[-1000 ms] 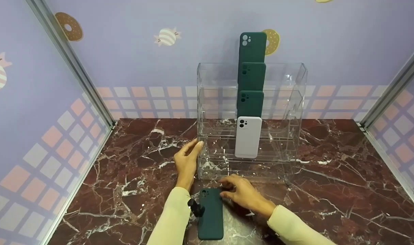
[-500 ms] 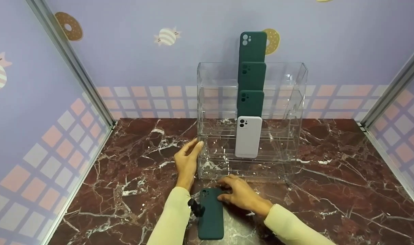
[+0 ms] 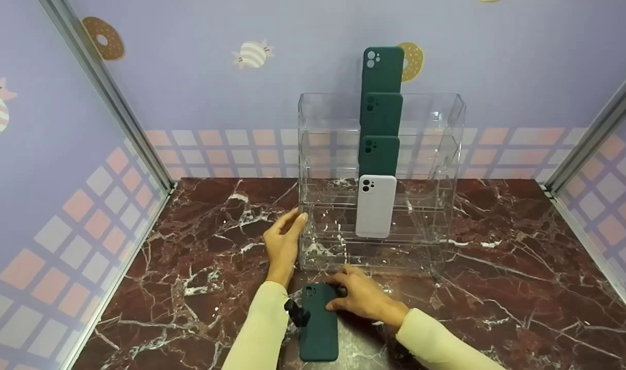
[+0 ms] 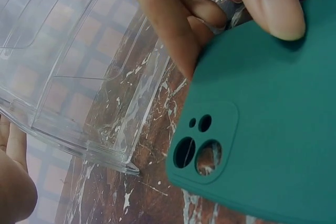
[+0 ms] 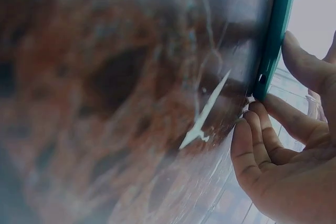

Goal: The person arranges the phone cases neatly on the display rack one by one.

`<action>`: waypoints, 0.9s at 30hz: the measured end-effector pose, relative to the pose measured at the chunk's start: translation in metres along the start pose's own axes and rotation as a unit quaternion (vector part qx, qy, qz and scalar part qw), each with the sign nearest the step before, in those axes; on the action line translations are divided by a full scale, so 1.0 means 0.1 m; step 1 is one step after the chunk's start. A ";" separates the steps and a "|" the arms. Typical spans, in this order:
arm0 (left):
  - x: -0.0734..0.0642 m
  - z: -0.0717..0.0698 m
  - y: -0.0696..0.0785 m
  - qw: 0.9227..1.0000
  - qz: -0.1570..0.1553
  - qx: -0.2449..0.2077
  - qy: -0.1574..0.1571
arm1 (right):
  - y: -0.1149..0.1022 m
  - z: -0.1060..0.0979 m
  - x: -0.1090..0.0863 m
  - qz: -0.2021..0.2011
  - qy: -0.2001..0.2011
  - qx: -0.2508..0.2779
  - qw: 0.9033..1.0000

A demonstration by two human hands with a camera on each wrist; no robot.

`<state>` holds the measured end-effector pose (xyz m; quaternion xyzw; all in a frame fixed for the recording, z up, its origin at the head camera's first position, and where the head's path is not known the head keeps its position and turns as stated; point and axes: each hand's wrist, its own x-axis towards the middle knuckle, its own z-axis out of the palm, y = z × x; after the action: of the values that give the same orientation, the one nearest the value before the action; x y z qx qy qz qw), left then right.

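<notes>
A dark green phone case (image 3: 319, 339) lies flat on the marble table in front of the clear stepped rack (image 3: 323, 257). My right hand (image 3: 364, 296) pinches its upper right corner; in the left wrist view the thumb rests on the green case's (image 4: 278, 129) back, with a finger at its top edge. The right wrist view shows the case (image 5: 278, 30) edge-on beside my thumb. With thumb and straight fingers, my left hand (image 3: 282, 249) touches the rack's left side. A black wrist camera hides part of the case's left edge.
A white phone case (image 3: 375, 208) stands in the rack's front tier. Behind it, in a rising column, are green cases, including the rearmost green case (image 3: 382, 72). The patterned wall (image 3: 215, 92) closes off the back, and metal posts mark both rear corners.
My right hand has shifted slightly left over the green case's corner, its thumb moving from the right edge onto the back. My left hand and the rack have stayed in place.
</notes>
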<state>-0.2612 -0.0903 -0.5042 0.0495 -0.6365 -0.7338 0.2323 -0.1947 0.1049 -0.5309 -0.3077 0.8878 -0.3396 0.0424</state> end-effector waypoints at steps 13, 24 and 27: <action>0.01 0.00 -0.02 1.000 0.004 -0.009 0.001 | -0.03 -0.06 -0.02 0.016 -0.015 0.020 1.000; 0.02 -0.01 -0.01 1.000 0.004 -0.013 -0.001 | 0.02 -0.19 -0.07 0.044 -0.022 0.118 0.992; 0.02 -0.01 -0.01 1.000 0.008 -0.012 -0.003 | 0.04 -0.24 -0.10 0.049 -0.015 0.141 0.989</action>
<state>-0.2634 -0.0921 -0.5048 0.0392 -0.6285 -0.7398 0.2369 -0.1954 0.1266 -0.5164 -0.2598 0.8442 -0.4545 0.1152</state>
